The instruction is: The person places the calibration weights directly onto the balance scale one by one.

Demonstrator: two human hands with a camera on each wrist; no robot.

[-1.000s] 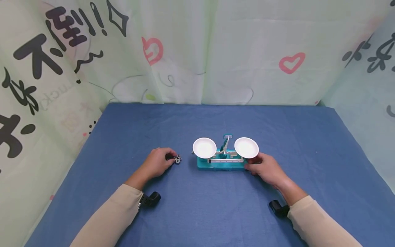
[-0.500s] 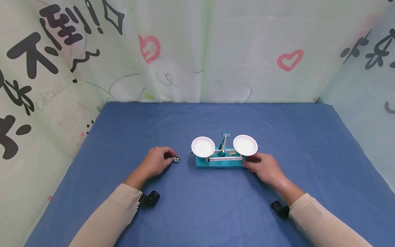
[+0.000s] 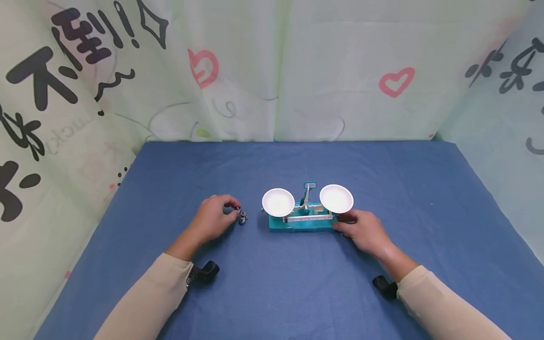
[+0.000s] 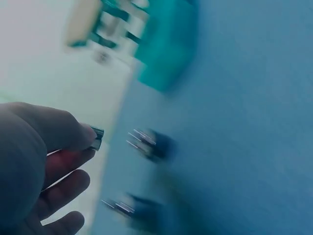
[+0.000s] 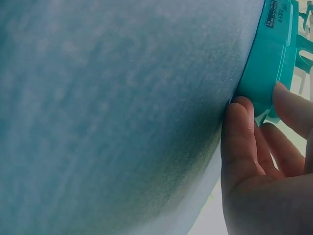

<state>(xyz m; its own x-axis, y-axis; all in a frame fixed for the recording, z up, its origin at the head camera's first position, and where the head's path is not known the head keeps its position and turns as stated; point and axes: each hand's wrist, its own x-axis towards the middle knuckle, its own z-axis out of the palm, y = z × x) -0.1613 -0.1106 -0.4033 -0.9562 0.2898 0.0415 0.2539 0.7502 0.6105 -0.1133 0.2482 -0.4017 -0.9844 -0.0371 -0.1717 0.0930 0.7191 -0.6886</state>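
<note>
My left hand (image 3: 214, 217) pinches a small shiny metal weight (image 4: 98, 139) between thumb and forefinger, with the other fingers loosely bent. Close beside those fingertips, more small metal weights (image 3: 242, 218) stand on the cloth; in the left wrist view they look blurred. To their right is a teal balance scale (image 3: 301, 227) with a white left pan (image 3: 278, 202) and a white right pan (image 3: 336, 199). My right hand (image 3: 361, 231) grips the right end of its base, thumb on one side and fingers on the other, as the right wrist view shows.
A blue cloth (image 3: 297, 293) covers the table. Behind it and along both sides hangs a pale curtain (image 3: 331, 56) printed with hearts and dark characters. Each wrist carries a black camera mount, such as the left one (image 3: 206, 272).
My left hand has lifted slightly and drawn back from the group of weights, with one weight now between its fingertips. The right hand keeps its grip on the scale; the head view shifts a little.
</note>
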